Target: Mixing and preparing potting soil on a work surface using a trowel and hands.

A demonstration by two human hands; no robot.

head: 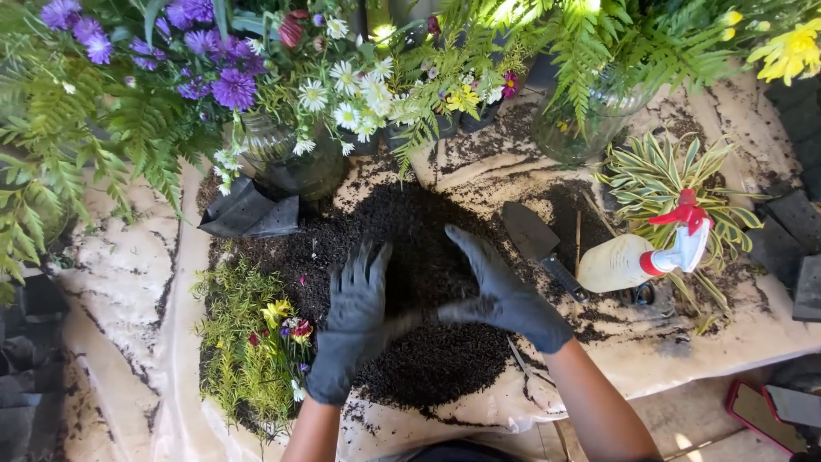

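1. Both hands are in dark grey rubbery gloves and down on a big heap of dark, crumbly potting soil (428, 282), which is spread over a crinkled beige plastic sheet (128, 274), presumably there to catch the mess.
2. The left hand (355, 321) lies flat, fingers spread wide, palm down on the left side of the heap. Nothing gripped, just pressing on the dirt.
3. The right hand (500, 295) is also open, tilted on its edge with fingers together and pointing up-left, like it's walling in the soil from the right. The thumbs nearly meet in the middle.
4. Just right of that hand, a small metal trowel with a dark handle (539, 248) lies flat on the soil, close enough to grab.
5. Beside it there's a pale plastic spray bottle with a red trigger (637, 257) lying on its side, nozzle pointing right.
6. Behind the bottle is a striped green-and-cream spiky plant (663, 171), resting on the sheet.
7. To the left of the left hand, a low clump of feathery green plants with little yellow and red blooms (252, 338) sits at the edge of the soil.
8. Along the back: clear glass vases (291, 158) holding purple asters (231, 85), white daisies (355, 94) and fern fronds (85, 128), well apart from the hands.
9. A crumpled black plastic nursery pot (248, 214) sits by the left vase, looks emptied.
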